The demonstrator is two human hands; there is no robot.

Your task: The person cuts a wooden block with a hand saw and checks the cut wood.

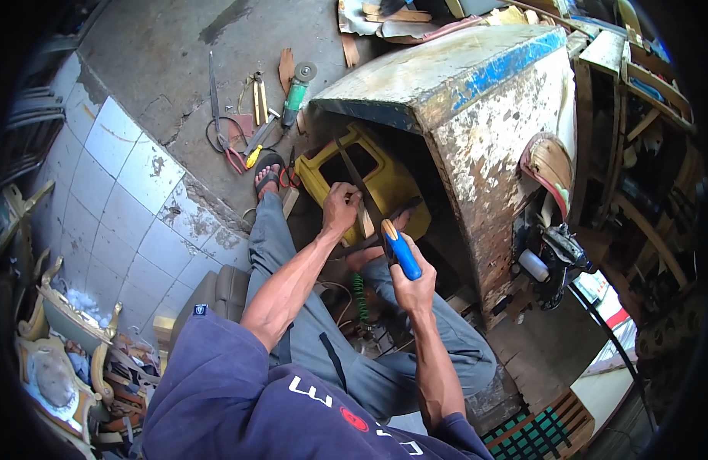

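Note:
My right hand (pixel 414 280) is closed around the blue and wooden handle (pixel 402 251) of a handsaw, its long dark blade (pixel 361 179) pointing up and to the left. Just left of the blade, my left hand (pixel 342 207) has its fingers curled in on a small pale piece of wood (pixel 365 221), whose lower end shows below them. Both hands work over a yellow plastic container (pixel 404 182) with a squarish opening, which stands between my legs. The saw's teeth and any cut in the wood are too small to make out.
A worn wooden bench (pixel 477 138) with flaking paint stands close on the right. On the floor lie a green angle grinder (pixel 296 97), red-handled pliers (pixel 235 159), a yellow-handled screwdriver (pixel 253 156) and pincers (pixel 260 100). A green coiled hose (pixel 360 299) hangs by my knee.

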